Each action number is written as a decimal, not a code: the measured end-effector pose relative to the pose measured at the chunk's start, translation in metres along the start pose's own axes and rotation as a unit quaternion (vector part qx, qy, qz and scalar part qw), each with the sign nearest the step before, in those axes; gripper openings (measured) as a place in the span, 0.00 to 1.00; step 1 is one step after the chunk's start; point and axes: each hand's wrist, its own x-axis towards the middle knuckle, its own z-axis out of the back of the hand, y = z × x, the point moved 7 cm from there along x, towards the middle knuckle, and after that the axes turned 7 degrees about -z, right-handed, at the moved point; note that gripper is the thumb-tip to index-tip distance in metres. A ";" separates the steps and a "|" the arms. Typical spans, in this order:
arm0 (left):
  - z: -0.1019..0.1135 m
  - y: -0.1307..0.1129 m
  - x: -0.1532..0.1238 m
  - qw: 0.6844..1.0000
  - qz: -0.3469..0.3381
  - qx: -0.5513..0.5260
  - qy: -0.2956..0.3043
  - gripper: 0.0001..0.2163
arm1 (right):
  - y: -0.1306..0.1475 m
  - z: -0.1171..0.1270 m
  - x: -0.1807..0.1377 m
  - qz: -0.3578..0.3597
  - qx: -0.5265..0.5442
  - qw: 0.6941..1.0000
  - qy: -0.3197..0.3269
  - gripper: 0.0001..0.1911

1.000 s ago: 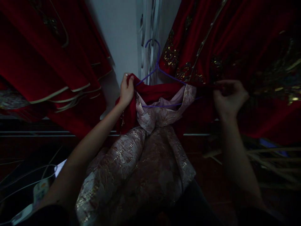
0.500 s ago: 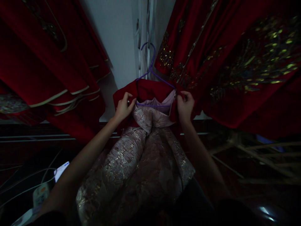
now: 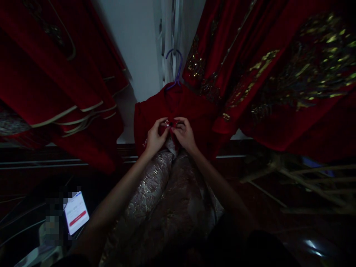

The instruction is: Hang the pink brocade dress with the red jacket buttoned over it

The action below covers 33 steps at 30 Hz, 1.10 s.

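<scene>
1) Nearest: brocade dress [image 3: 147,185], pinkish with metallic sheen, skirt spreading toward the wearer between the forearms
2) Lit phone [image 3: 76,213] lower left, red button on screen, just beside the left forearm; patch next to it is pixelated
3) Left hand [image 3: 156,136]: thumb and fingers pinching one front edge of the red top, beaded trim [image 3: 167,122] at the fingertips
4) Right hand [image 3: 185,135]: pinching the opposite front edge, fingertips near the left's; small dark bit between them, too dim to identify
5) Red top [image 3: 148,111]: centre, upright over the dress's upper part, neckline open above both hands
6) Purple hanger [image 3: 178,74]: hook rising out of that neckline
7) Red garments hang both sides: pale-edged left [image 3: 63,85], gold-sequinned right [image 3: 319,63]
8) Behind: whitish panel [image 3: 133,40], metal strips [image 3: 174,26] by the hook
</scene>
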 end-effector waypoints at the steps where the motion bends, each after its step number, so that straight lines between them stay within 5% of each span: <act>1: 0.003 0.002 -0.002 0.999 0.012 0.000 -0.033 0.16 | -0.002 0.001 -0.001 0.001 0.006 1.000 0.004 0.19; 4: 0.006 0.004 -0.006 0.996 0.029 0.006 -0.084 0.13 | -0.005 0.004 -0.003 0.007 0.005 1.000 0.015 0.18; 13: -0.003 -0.008 0.010 0.998 0.021 0.047 0.036 0.06 | 0.003 0.010 -0.002 0.043 -0.060 0.997 0.017 0.12; 19: -0.004 -0.005 0.012 0.999 0.019 -0.026 0.035 0.09 | 0.004 0.020 0.003 0.059 -0.065 0.996 0.012 0.11; 27: -0.008 -0.015 0.023 0.989 0.001 0.052 0.142 0.07 | 0.027 0.019 0.000 0.119 -0.137 0.982 0.042 0.12; 33: -0.007 -0.021 0.022 0.984 0.006 0.070 0.162 0.06 | 0.031 0.020 -0.005 0.136 -0.145 0.980 0.015 0.14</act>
